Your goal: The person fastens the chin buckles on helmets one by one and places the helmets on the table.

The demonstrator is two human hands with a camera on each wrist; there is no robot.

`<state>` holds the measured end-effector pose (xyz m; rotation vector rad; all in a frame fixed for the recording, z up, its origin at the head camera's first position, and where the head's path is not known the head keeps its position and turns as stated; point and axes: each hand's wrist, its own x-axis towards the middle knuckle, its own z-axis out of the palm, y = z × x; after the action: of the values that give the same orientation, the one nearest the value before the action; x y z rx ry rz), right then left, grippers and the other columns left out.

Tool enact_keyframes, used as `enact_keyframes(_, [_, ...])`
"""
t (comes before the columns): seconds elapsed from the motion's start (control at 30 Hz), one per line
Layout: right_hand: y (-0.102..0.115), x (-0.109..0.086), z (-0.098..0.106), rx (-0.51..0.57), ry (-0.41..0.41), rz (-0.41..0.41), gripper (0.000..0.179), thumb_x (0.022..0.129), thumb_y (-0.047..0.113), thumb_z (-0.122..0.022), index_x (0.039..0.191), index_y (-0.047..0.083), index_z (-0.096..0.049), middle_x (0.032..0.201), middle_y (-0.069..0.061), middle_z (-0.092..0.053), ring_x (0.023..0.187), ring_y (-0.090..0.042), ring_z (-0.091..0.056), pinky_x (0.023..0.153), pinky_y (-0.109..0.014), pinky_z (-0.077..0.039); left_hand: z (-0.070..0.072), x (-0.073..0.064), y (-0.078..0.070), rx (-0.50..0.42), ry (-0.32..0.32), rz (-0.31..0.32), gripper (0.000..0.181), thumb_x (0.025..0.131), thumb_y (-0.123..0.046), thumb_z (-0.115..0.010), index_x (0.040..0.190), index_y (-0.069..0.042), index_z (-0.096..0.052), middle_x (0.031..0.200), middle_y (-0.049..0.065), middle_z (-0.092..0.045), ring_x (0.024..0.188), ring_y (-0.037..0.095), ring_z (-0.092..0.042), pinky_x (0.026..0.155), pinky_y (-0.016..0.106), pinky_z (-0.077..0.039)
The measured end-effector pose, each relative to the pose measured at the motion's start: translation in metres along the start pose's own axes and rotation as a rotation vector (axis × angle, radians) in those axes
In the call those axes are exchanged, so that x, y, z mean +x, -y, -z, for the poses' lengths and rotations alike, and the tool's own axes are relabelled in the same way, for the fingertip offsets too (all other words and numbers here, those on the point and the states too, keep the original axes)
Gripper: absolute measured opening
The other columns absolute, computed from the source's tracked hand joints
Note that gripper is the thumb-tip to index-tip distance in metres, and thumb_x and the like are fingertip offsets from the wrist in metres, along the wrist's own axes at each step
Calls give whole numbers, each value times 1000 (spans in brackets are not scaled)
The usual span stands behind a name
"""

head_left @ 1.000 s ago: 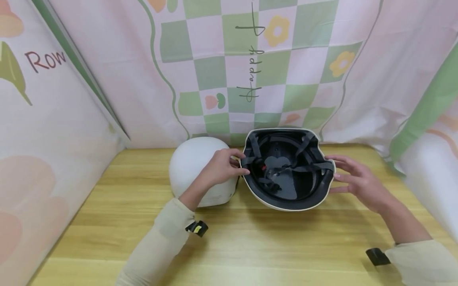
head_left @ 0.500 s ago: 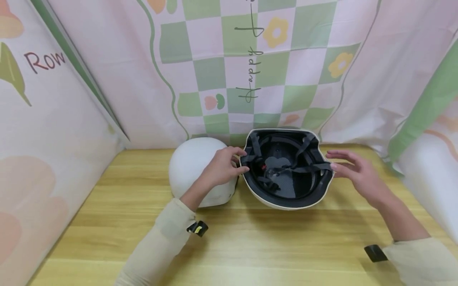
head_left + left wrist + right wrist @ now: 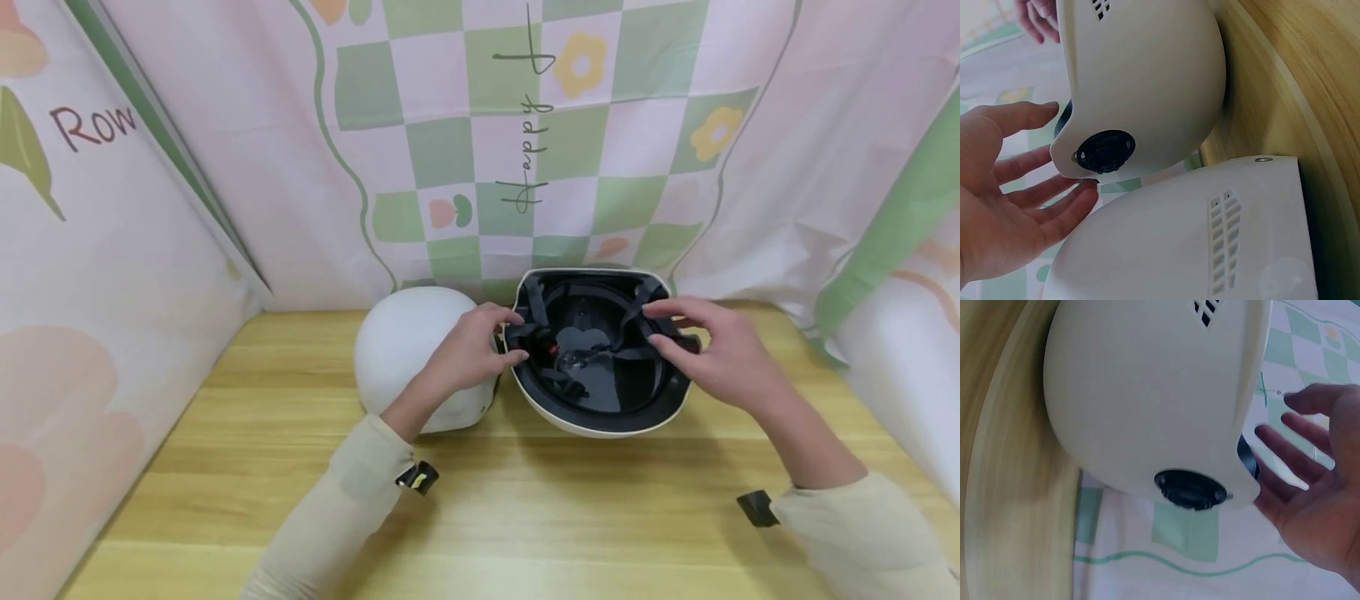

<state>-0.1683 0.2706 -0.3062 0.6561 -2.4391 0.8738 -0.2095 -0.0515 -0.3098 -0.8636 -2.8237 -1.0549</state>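
Observation:
A white helmet (image 3: 604, 422) lies upside down on the table, its black padded inside and dark straps (image 3: 637, 304) facing up. My left hand (image 3: 474, 343) is at its left rim, thumb and fingers spread and relaxed. In the left wrist view the fingertips of that left hand (image 3: 1016, 194) are right at the rim below a round black side fitting (image 3: 1107, 151). My right hand (image 3: 731, 354) reaches over the right rim, thumb and forefinger parted above the inside. In the right wrist view the right hand (image 3: 1316, 469) is held loosely, its fingers beyond the rim.
A second white helmet (image 3: 412, 358) stands dome up just left of the first, under my left wrist. The wooden table (image 3: 525, 517) meets a patterned cloth (image 3: 435, 150) behind the helmets. More cloth hangs at both sides.
My right hand has left the outer right edge of the helmet and moved left over its rim. My left hand has barely moved, and the upturned helmet stays in place.

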Motion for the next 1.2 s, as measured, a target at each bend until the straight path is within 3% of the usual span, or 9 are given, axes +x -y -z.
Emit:
enact_keyframes(0.1, [3,5,-5,18,45,77,40,85,-6,-79,123,5,-74,118,-13,-74,100,13,-57,90,-3,-42,-2,1,-1,24,-2,-33,43,95,-19,-78,134,-2,-65,138,14,-60,117,31,-60,97,41,-52])
enact_keyframes(0.23, [7,15,-11,-1,149,124,36,86,-3,-80,120,8,-75,114,-6,-76,96,-7,-68,85,-14,-51,-2,3,-2,50,-7,-70,42,95,-18,-78,132,-2,-66,137,15,-60,124,31,-58,104,44,-49])
enact_keyframes(0.33, [10,26,-15,-19,272,111,32,89,2,-79,120,7,-74,114,-5,-76,97,-24,-71,84,-31,-57,-2,4,-3,62,-3,-79,41,95,-17,-78,132,-3,-66,136,15,-60,127,31,-57,107,44,-47])
enact_keyframes(0.43, [10,36,-20,-2,388,63,31,92,4,-77,123,3,-72,116,-10,-75,101,-30,-72,85,-45,-59,-2,5,-4,66,4,-65,41,95,-15,-78,132,-3,-66,139,15,-58,129,32,-55,108,44,-47])
enact_keyframes(0.57, [8,48,-27,26,483,5,32,94,4,-75,125,-2,-70,115,-17,-74,105,-34,-72,88,-50,-59,-1,5,-6,74,10,-50,41,94,-14,-78,133,-3,-66,141,16,-57,132,32,-54,110,44,-45])
enact_keyframes(0.77, [6,58,-33,-33,560,-17,33,92,5,-76,124,-3,-69,112,-20,-75,106,-34,-72,90,-53,-57,0,6,-9,84,12,-53,40,94,-14,-79,131,-3,-67,139,15,-59,131,32,-54,111,43,-45])
enact_keyframes(1.2, [-3,67,-45,-160,615,-4,31,90,1,-75,120,-4,-72,111,-18,-75,105,-34,-70,93,-54,-54,-2,16,-14,137,16,-67,38,95,-15,-78,129,-3,-68,134,12,-63,130,28,-55,112,40,-44])
